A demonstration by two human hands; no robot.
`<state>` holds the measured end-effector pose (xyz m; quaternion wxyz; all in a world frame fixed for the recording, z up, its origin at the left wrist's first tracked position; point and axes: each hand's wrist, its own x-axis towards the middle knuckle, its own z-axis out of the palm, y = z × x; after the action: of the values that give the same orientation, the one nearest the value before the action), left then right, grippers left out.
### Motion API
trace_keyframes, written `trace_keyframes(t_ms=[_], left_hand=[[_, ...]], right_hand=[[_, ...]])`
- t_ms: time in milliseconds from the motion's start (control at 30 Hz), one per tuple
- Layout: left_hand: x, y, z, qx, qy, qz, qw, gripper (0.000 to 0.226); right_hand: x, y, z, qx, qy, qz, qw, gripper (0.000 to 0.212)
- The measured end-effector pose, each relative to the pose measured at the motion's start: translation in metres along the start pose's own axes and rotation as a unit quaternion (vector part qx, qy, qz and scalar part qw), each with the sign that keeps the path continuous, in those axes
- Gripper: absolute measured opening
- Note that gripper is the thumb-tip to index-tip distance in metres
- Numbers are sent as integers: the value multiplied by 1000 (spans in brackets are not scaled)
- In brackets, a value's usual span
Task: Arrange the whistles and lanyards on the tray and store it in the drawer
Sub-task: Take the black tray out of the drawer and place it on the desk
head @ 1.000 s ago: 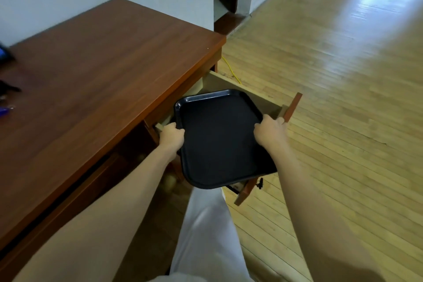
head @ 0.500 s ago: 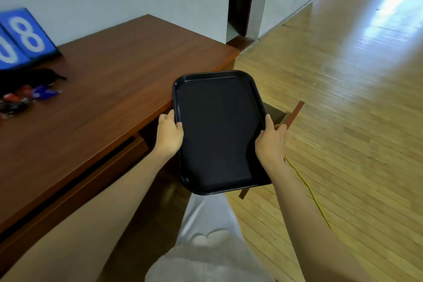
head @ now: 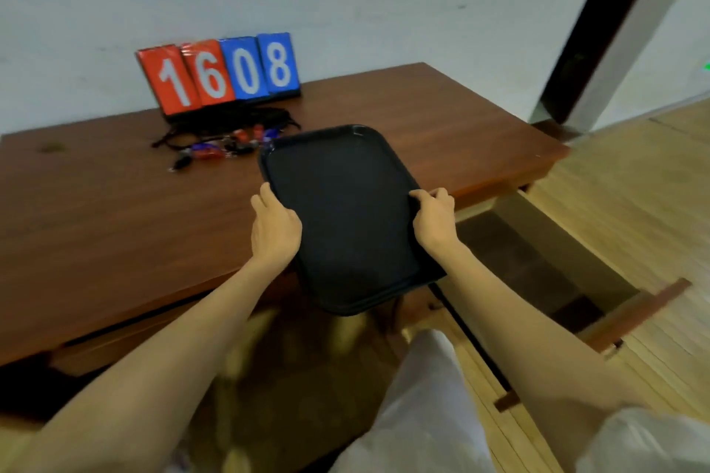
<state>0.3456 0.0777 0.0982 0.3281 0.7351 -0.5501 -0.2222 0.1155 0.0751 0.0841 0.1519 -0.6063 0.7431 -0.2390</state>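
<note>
A: Which step is in hand?

B: An early one, I'd judge: getting the tray onto the table. The black rectangular plastic tray is bare and tilted. Its far end is over the dark-brown wooden table and its near end hangs past the front edge toward the person. I cannot tell whether it touches the wood.

A: And the hands?

B: Both are gripping it. The left hand has its fingers curled round the left long rim. The right hand pinches the right rim.

A: Where are the things to be loaded?

B: The tangle of black lanyards with red and blue whistles lies on the table just beyond the tray's far left corner. Behind it a red and blue flip scoreboard stands against the wall.

A: The drawer?

B: The open wooden drawer is pulled out at the table's right end, below and to the right of the right hand.

A: What does the next move call for?

B: Probably setting the tray flat beside the pile and then releasing both hands. It needs enough tabletop under it not to tip off the edge, and it shouldn't come down on the cords.
</note>
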Motion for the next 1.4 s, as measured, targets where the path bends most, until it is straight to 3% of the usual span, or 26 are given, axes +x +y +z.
trace_keyframes(t_ms=[167, 367, 467, 567, 700, 833, 900, 1000, 1100, 1267, 1333, 1400], left_hand=[[12, -37, -30, 51, 19, -78, 995, 55], [16, -69, -46, 83, 33, -105, 990, 48], [17, -74, -53, 159, -21, -98, 982, 38], [17, -77, -62, 253, -62, -82, 962, 32], [35, -68, -67, 443, -54, 28, 894, 41], [59, -77, -66, 382, -107, 72, 915, 43], [67, -86, -70, 344, -150, 29, 926, 57], [69, -95, -72, 351, -197, -45, 914, 66], [62, -88, -63, 394, -170, -75, 900, 64], [55, -69, -47, 453, -135, -144, 869, 64], [56, -66, -49, 495, -115, -108, 855, 66], [64, -74, -55, 481, -82, -43, 872, 61]], right_hand=[[34, -48, 35, -36, -58, -73, 995, 45], [55, -85, 69, -75, -84, -121, 986, 40], [66, -92, 79, -106, -80, -147, 980, 42], [82, -109, 85, -166, -117, -184, 962, 44], [100, -149, 84, -250, -195, -205, 926, 48], [104, -167, 94, -263, -229, -224, 910, 57], [94, -167, 98, -223, -205, -222, 927, 56], [75, -163, 95, -204, -214, -181, 938, 49], [61, -156, 95, -229, -253, -139, 930, 52], [66, -150, 107, -188, -300, -147, 923, 56], [77, -148, 109, -170, -308, -173, 920, 55], [89, -148, 108, -164, -316, -188, 915, 55]])
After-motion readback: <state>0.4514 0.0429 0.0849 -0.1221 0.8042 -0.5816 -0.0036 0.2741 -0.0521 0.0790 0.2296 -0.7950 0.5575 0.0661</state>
